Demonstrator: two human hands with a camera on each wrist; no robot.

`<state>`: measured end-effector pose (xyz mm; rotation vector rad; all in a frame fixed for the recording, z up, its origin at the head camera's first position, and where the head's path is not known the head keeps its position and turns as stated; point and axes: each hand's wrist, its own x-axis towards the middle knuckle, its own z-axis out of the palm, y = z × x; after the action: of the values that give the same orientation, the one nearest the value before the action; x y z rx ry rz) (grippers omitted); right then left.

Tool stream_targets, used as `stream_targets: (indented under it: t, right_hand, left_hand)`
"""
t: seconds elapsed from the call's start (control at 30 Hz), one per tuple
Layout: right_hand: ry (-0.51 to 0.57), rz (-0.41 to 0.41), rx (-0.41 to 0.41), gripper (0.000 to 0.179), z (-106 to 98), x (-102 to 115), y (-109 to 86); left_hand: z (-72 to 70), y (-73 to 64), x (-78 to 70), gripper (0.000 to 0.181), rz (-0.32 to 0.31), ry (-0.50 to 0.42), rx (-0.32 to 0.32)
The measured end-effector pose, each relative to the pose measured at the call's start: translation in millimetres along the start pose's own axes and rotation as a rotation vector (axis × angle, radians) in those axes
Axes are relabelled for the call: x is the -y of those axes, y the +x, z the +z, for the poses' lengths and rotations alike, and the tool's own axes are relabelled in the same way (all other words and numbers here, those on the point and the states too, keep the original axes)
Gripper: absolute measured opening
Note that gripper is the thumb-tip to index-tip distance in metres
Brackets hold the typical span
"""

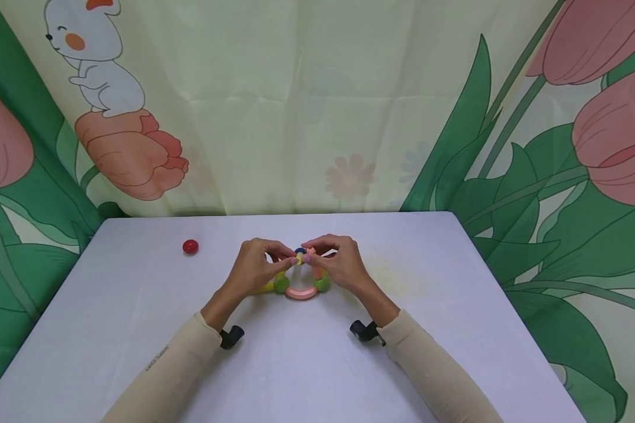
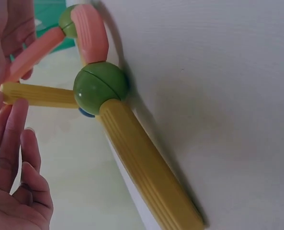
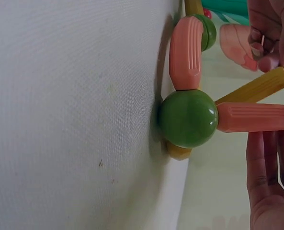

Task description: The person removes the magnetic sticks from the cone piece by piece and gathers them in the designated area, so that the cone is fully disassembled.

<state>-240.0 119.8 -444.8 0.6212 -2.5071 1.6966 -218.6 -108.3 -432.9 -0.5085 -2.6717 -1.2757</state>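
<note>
A structure of rods and balls stands on the table, with both hands at its top. Two green balls [image 1: 281, 285] are joined by a curved pink piece [image 1: 301, 293] near the front. My left hand [image 1: 259, 261] pinches the upper end of a yellow rod [image 2: 43, 95] that slants up from one green ball. From the other ball rises a pink rod [image 3: 254, 117], gripped near its top by my right hand [image 1: 341, 261]. The two rod tops lie close together between the fingertips. Another yellow rod [image 2: 146, 167] sticks out to the left. Fingers partly hide a dark blue piece [image 1: 300, 250] behind.
A red ball [image 1: 190, 247] lies apart on the white table [image 1: 137, 305], toward the back left. Behind the table's far edge hangs a printed curtain [image 1: 275, 117] with a rabbit and tulips. Each wrist carries a small black camera [image 1: 233, 336].
</note>
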Motion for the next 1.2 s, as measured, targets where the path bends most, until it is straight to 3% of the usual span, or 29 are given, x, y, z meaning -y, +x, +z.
stream_targets:
  t: [0.33,0.57,0.87,1.2]
  right_hand:
    - [0.007,0.017,0.016,0.023,-3,-1,-1.0]
    - [0.028,0.003,0.025,0.026,-5,-2,-2.4]
    - [0.033,0.000,0.032,0.023,-4,-4,-2.1]
    - [0.038,-0.005,0.041,0.025,-6,-5,-2.4]
  left_hand:
    - [5.5,-11.2,-0.4,0.010,-0.090,0.020,0.070]
    - [12.5,-14.2,3.1,0.010,-0.042,0.049,0.104]
    - [18.7,-14.0,5.3,0.015,-0.059,0.123,0.179]
    - [23.3,-14.6,11.1,0.022,-0.047,0.115,0.212]
